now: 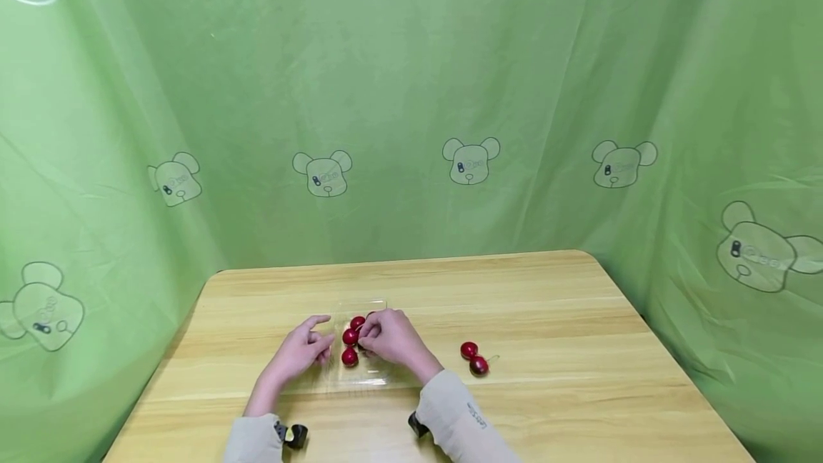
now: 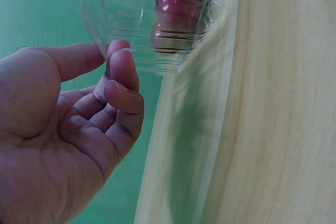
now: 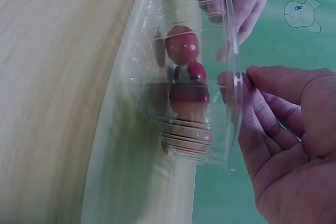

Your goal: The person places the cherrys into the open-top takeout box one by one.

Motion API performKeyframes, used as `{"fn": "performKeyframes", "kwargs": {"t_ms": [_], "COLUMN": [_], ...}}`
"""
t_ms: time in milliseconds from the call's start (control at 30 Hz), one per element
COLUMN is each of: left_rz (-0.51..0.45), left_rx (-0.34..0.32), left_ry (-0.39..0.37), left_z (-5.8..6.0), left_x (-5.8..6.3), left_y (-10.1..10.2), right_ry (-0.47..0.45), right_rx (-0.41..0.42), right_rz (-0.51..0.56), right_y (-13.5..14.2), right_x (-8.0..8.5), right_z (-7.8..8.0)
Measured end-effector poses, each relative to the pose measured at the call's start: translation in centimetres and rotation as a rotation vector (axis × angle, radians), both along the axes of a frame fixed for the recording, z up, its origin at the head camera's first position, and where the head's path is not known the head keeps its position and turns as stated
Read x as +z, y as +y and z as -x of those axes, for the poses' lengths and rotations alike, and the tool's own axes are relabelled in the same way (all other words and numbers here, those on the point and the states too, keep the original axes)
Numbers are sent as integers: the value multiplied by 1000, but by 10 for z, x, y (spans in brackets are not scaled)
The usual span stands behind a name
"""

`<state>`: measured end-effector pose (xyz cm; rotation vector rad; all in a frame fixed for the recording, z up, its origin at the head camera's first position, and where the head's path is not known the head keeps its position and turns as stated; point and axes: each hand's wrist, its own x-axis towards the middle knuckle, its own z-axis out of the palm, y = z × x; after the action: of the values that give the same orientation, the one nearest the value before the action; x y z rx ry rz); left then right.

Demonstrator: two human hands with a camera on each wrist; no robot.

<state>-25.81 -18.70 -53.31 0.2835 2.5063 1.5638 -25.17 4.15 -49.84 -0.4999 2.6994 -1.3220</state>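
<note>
A clear plastic container [image 1: 379,380] stands on the table with several dark red cherries inside, one cherry [image 1: 349,357] near its front. My right hand [image 1: 393,338] reaches over it, thumb and forefinger pinched at a cherry among the others; the exact contact is hidden by the fingers. In the right wrist view those fingertips [image 3: 229,85] show through the clear wall, above the cherries. By the container's left side is my left hand [image 1: 301,351], its forefinger stretched out and the thumb apart from it. The left wrist view has its thumb [image 2: 84,62] at the container's rim.
Two cherries [image 1: 479,365] lie together on the wooden table [image 1: 566,320] to the right of the container, one with a stem. A green curtain [image 1: 398,227] with printed bear faces hangs behind and on both sides. Both sleeves are light, with a black strap device [image 1: 297,436] at the left wrist.
</note>
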Motion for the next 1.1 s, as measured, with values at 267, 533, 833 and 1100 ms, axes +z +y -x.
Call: {"fn": "performKeyframes", "kwargs": {"t_ms": [267,533,833,1100], "left_rz": [-23,-13,-2,7], "left_rx": [7,8,8,17], "left_ry": [-14,-18,-22,-28], "left_z": [-2,-2,0,-1], "left_x": [1,2,2,2], "left_y": [1,1,0,1], "right_ry": [1,0,3,13], "right_rx": [-6,-2,-33,-126], "right_rz": [-6,28,67,99], "right_y": [5,24,65,107], "right_x": [2,6,11,17], "right_z": [-3,-6,-14,-25]}}
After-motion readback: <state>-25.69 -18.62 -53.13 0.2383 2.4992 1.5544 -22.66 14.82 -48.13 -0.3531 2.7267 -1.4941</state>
